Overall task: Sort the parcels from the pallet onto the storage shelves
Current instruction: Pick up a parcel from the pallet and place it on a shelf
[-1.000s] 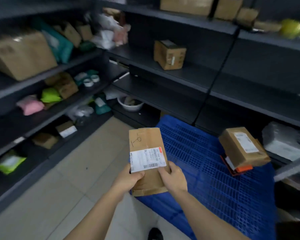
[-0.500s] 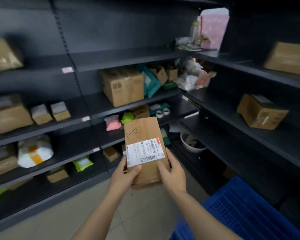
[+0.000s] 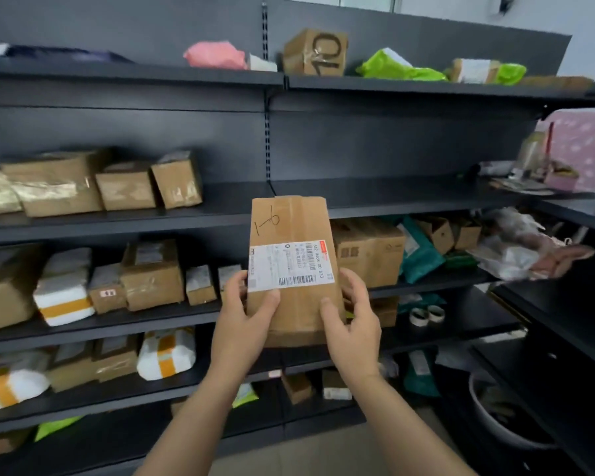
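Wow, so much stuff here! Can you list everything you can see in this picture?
held parcel: one, brown with a white label, centre.
shelves: several tiers, dark grey, across the view.
brown boxes: many, brown, mostly on the left shelves.
marked box: one, brown with black writing, top shelf.
pink bag: one, pink, top shelf, left of the marked box.
green bags: at least two, lime green, top shelf, right.
taped parcels: three, white with orange bands, lower left shelves.
teal bag: one, teal, right of the held parcel.
tape rolls: two, pale, shelf below the teal bag.
left hand: grips the held parcel's lower left.
right hand: grips its lower right.
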`<state>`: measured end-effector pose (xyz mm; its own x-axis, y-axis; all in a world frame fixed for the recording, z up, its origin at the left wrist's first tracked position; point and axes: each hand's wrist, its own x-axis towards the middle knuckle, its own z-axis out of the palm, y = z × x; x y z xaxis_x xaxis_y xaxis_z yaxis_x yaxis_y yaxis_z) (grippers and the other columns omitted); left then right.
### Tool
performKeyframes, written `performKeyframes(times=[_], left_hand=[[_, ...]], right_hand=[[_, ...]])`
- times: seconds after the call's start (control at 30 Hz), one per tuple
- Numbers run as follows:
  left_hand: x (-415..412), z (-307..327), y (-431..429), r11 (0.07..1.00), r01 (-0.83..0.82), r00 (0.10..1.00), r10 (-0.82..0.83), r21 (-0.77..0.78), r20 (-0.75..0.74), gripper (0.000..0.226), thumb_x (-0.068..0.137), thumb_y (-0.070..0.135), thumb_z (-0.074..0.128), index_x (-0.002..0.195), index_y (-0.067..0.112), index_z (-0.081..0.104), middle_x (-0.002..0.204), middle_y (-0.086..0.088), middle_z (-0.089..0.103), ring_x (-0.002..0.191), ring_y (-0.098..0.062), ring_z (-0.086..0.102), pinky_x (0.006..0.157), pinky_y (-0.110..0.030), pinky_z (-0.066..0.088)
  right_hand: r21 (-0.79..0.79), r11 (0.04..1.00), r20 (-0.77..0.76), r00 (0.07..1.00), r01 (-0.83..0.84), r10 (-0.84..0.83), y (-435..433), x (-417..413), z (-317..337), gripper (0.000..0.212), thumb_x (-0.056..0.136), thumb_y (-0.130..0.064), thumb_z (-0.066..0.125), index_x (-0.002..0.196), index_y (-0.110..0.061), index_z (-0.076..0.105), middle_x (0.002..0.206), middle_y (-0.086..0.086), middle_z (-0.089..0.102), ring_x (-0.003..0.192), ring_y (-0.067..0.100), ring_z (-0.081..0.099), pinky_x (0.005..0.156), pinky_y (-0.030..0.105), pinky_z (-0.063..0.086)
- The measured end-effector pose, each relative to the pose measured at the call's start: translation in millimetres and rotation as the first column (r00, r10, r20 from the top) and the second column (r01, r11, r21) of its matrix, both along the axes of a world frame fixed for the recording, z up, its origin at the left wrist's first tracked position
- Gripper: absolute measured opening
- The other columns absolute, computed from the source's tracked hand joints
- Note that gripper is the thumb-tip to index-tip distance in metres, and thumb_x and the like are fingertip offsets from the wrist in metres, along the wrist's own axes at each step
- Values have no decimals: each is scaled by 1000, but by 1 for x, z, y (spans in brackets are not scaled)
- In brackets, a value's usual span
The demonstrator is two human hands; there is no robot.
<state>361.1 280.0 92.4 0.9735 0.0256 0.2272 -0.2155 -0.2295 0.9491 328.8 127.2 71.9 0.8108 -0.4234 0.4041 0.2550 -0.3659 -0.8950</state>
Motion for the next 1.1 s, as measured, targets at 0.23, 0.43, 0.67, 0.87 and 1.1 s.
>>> performKeyframes(times=[0.23,0.43,0.67,0.87,1.1], left_hand=[[98,39,42,999,37,998,-39,33,57,62,71,61,61,130,51,45,123,10,57,110,-9,57,93,-42,52],[177,64,53,993,113,990,-115,21,81,48,79,39,76,106,61,43,120,14,58,106,-1,56,80,-20,48],[277,86,59,991,85,990,-95,98,100,60,77,28,78,122,41,41,109,22,58,101,7,56,72,-5,45],[339,91,65,990,-79,995,70,117,78,46,80,34,75,121,26,56,100,18,62,100,-7,61,78,-17,48],[392,79,74,830,-229,973,175,508,152,49,83,37,72,124,11,62,119,-6,59,108,-18,57,83,-21,42]], right_hand=[[-48,991,81,988,-129,132,29,107,43,40,90,-41,60,124,-56,47,111,-38,57,110,-8,54,93,37,54],[-118,921,61,923,-371,379,30,201,72,56,80,-40,75,120,-60,41,108,-45,55,110,-12,52,88,18,49],[-212,857,13,876,-469,483,25,323,86,73,74,-38,81,134,-48,40,120,-20,61,110,2,58,91,26,50],[-199,856,-106,879,-478,466,35,396,95,71,77,-37,80,138,-38,44,110,-21,62,108,3,59,93,25,50],[-281,833,-294,869,-476,398,47,451,85,58,84,-28,75,137,-24,51,117,-4,65,107,14,63,97,36,51]])
